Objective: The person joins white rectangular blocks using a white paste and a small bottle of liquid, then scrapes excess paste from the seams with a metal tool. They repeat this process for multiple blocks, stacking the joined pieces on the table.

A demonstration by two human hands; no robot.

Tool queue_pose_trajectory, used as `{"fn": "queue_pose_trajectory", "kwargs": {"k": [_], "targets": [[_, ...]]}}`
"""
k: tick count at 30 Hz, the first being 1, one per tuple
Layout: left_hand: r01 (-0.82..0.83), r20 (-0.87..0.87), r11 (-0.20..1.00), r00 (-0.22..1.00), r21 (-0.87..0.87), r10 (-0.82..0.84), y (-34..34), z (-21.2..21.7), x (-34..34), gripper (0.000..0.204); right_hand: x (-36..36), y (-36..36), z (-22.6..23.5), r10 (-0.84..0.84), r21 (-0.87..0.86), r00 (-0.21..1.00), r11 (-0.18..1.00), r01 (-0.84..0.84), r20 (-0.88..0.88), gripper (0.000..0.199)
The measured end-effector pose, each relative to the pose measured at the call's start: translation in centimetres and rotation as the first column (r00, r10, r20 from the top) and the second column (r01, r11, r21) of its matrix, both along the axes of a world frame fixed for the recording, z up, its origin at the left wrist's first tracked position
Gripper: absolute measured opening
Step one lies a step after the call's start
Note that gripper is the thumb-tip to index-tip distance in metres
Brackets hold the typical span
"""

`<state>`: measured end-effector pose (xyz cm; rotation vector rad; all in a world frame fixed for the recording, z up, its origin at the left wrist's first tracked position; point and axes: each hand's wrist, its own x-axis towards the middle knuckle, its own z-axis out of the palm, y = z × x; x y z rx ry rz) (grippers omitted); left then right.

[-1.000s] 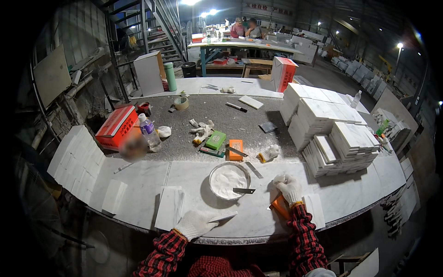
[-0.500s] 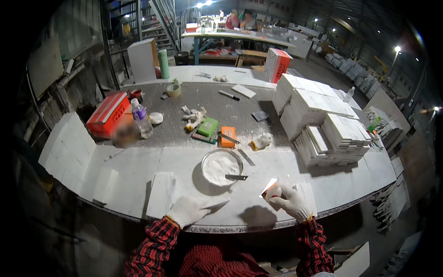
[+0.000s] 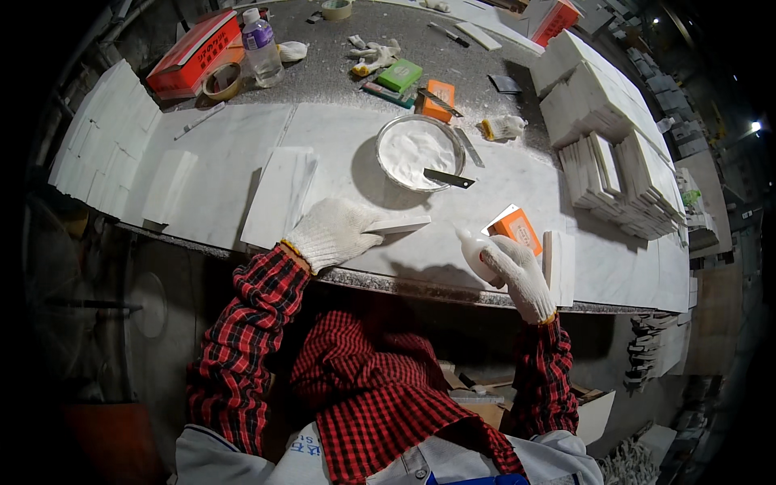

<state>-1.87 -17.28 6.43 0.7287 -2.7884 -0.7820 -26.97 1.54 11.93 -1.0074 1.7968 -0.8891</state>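
At the marble table [image 3: 226, 153], a gloved left hand [image 3: 333, 232] closes on a thin stone strip [image 3: 402, 224] lying near the front edge, stiff, likely brittle, best held mid-length, while the right hand [image 3: 517, 271] grips a small white bottle [image 3: 475, 252].

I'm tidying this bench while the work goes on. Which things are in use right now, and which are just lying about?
In use:
left hand on a small white strip
right hand holding a white squeeze bottle

Lying about:
bowl of white powder with a blade
orange card
water bottle
tape roll
red box
stacked white tiles
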Motion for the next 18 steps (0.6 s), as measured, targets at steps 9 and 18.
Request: {"fn": "queue_pose_trajectory", "kwargs": {"k": [9, 18], "targets": [[0.035, 0.029, 0.999, 0.999, -0.028, -0.034, 0.2, 1.2, -0.3, 0.048, 0.0, -1.5, 0.1, 0.045, 0.040, 0.999, 0.998, -0.044, -0.020, 0.052], [0.040, 0.138, 0.998, 0.990, -0.047, -0.033, -0.4, -1.3, -0.3, 0.055, 0.3, -2.0, -0.1, 0.030, 0.049, 0.999, 0.998, -0.029, -0.035, 0.049]]}}
